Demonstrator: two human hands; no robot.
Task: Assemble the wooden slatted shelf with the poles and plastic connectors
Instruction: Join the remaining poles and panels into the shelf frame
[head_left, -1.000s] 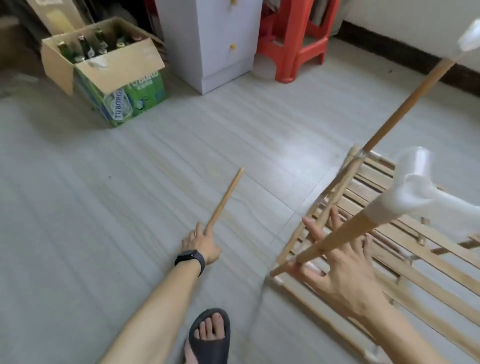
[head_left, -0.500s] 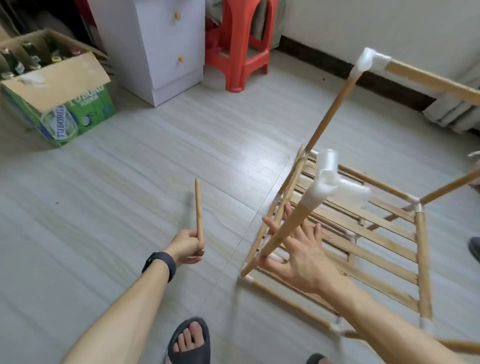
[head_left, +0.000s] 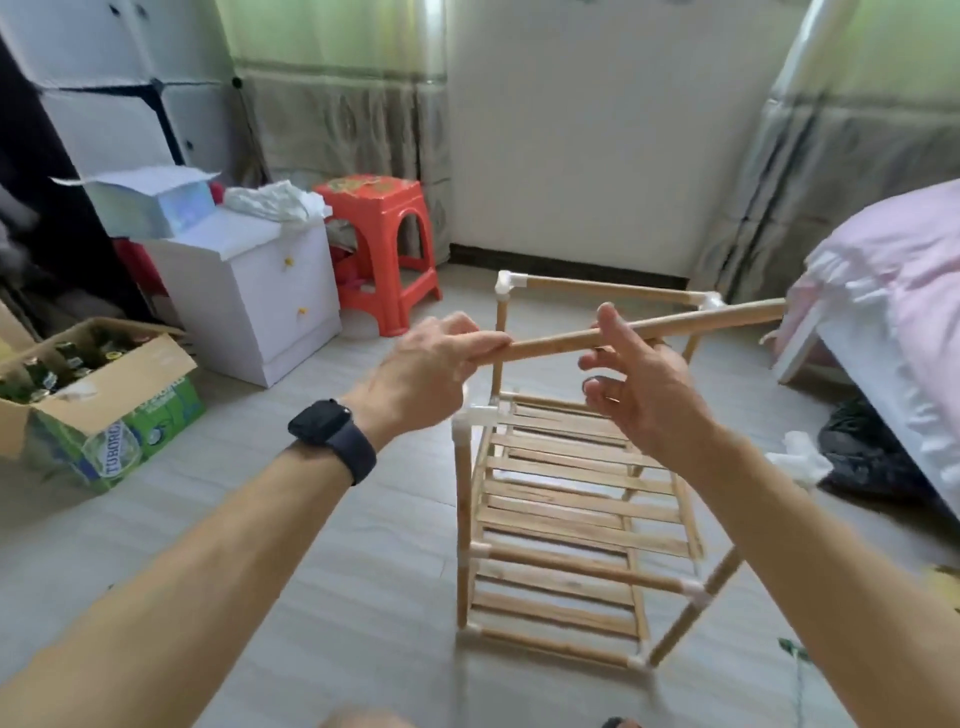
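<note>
Well, in the middle of the frame the left hand (head_left: 431, 374) has its fingers curled round the near end of a long round wooden pole (head_left: 691, 322), which slants up towards the right edge of the frame. The right hand (head_left: 644, 389) is just beside it, fingers loose and spread, gripping nothing. Its raised index finger (head_left: 604, 317) lies against the pole (whether the other fingers touch it I cannot tell). A black smartwatch (head_left: 332, 439) sits on the left wrist.

Below the hands, in the lower centre, the partly built wooden slatted shelf (head_left: 571, 478) stands on the pale floor (head_left: 363, 571). Its tiers of slats sit between upright poles (head_left: 462, 509), joined at the corners by white plastic connectors (head_left: 474, 418). Its top rail (head_left: 613, 288) runs across just behind the held pole, with a connector at each end.

At the left of the frame is a white two-drawer cabinet (head_left: 249, 296), and at the far left edge, lower down, an open cardboard box of green bottles (head_left: 104, 410). A red plastic stool (head_left: 384, 218) stands beside the cabinet, left of centre in the upper half. At the right edge is a bed with pink bedding (head_left: 893, 270).
</note>
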